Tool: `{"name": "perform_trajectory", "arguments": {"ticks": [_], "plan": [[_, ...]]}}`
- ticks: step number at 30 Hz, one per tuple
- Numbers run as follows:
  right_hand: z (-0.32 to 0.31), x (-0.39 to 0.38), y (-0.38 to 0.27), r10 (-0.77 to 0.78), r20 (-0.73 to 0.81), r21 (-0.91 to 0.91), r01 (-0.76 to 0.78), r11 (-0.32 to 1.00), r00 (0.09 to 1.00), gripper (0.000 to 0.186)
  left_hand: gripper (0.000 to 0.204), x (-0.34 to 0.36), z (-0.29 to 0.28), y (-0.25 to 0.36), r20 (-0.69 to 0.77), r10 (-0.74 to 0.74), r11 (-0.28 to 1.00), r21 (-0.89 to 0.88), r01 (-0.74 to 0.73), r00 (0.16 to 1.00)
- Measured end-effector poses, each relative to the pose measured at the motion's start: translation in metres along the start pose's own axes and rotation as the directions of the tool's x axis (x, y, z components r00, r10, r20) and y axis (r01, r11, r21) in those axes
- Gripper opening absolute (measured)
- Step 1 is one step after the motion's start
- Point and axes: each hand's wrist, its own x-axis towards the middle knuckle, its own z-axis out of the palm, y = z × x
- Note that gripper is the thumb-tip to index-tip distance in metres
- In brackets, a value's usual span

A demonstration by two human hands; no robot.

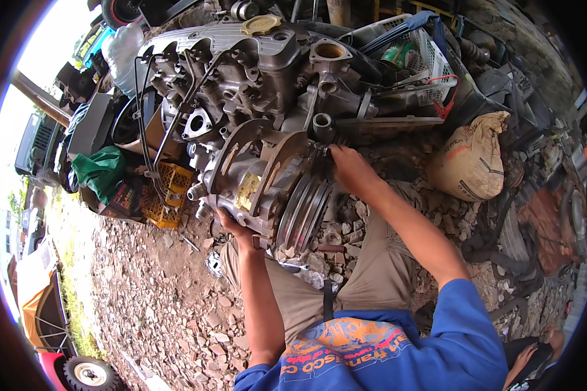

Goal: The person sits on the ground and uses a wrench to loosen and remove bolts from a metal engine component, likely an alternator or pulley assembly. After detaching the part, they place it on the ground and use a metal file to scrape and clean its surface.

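A metal compressor-like unit point(254, 182) with two curved brackets, a yellowish label and a grooved pulley point(303, 212) sits in front of my lap, slightly tilted. My left hand point(238, 231) grips its lower left underside. My right hand point(349, 166) is closed at the upper right beside the pulley, on a part I cannot make out. Just above that hand is a short metal pipe end point(322, 124). Behind the unit lies a large dirty engine block point(222, 72) with black bent lines and a pale cap.
A sack point(466, 156) stands at right, near a white plastic basket point(430, 65). A yellow crate point(166, 202) and green cloth point(98, 169) are at left. Stones and rubble cover the ground point(150, 280). Another person point(528, 358) shows at lower right; vehicles stand at the left edge.
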Motion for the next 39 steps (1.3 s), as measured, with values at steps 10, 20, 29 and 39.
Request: {"name": "perform_trajectory", "arguments": {"ticks": [10,20,29,39], "plan": [[0.005,0.004,0.025,-0.337,-0.378,-0.118,0.316,0.941,0.863,0.021,0.078,0.001,-0.008,-0.002,0.098,-0.018,0.998,0.056,0.013,0.995],[0.013,0.008,-0.005,0.196,-0.017,0.715,-0.125,0.688,0.981,0.030,0.078,-0.001,-0.003,-0.001,0.081,-0.038,0.999,0.023,0.036,0.996],[0.007,0.004,-0.009,0.085,-0.194,0.527,0.030,0.850,0.977,0.026,0.079,0.000,-0.005,0.000,0.078,-0.023,0.999,0.039,0.020,0.997],[0.001,0.009,-0.007,0.276,0.471,0.878,-0.476,-0.054,0.838,0.029,0.078,-0.002,-0.003,0.003,0.103,-0.013,0.999,0.047,0.008,0.995]]}}
